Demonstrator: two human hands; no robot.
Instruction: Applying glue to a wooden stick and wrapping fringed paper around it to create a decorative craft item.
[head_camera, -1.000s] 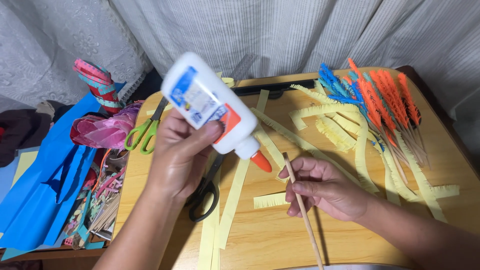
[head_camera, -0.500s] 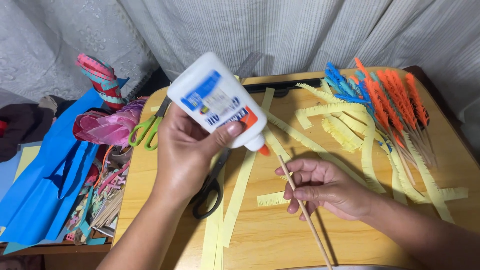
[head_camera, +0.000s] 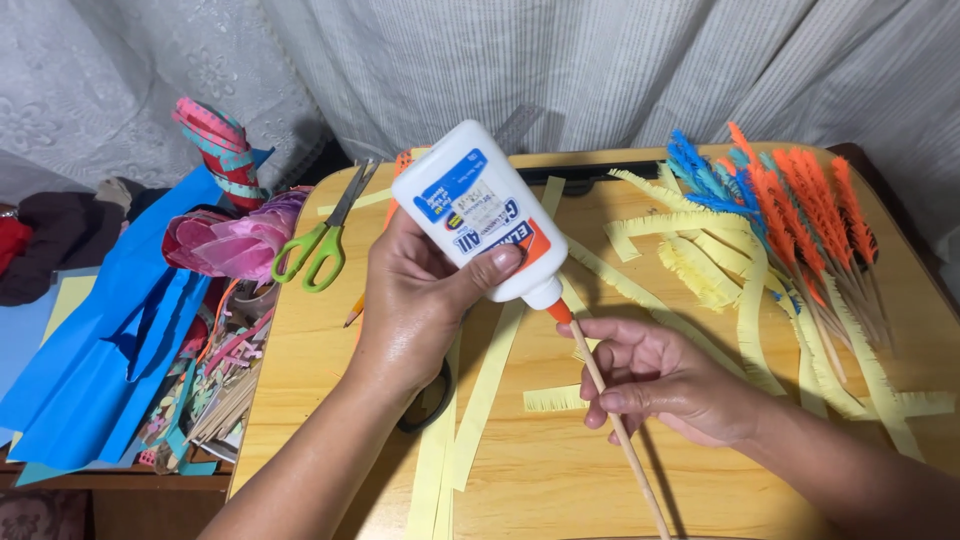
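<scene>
My left hand (head_camera: 420, 300) grips a white glue bottle (head_camera: 480, 220) with a blue label, tilted so its orange nozzle (head_camera: 560, 312) points down and right. The nozzle tip touches the upper end of a thin wooden stick (head_camera: 625, 440). My right hand (head_camera: 660, 385) pinches that stick near its top, over the wooden table (head_camera: 560, 480). Pale yellow paper strips (head_camera: 480, 400) lie under both hands, and a short fringed yellow piece (head_camera: 552, 398) sits just left of my right hand.
Green-handled scissors (head_camera: 322, 245) lie at the table's back left; black scissor handles (head_camera: 432, 400) peek from under my left wrist. Finished orange and blue fringed sticks (head_camera: 800, 215) and fringed yellow strips (head_camera: 690, 265) fill the right side. Blue paper (head_camera: 110, 350), pink paper and scraps pile left.
The glue bottle has tilted and moved right and down, bringing its orange nozzle onto the top of the stick. My right hand keeps holding the stick.
</scene>
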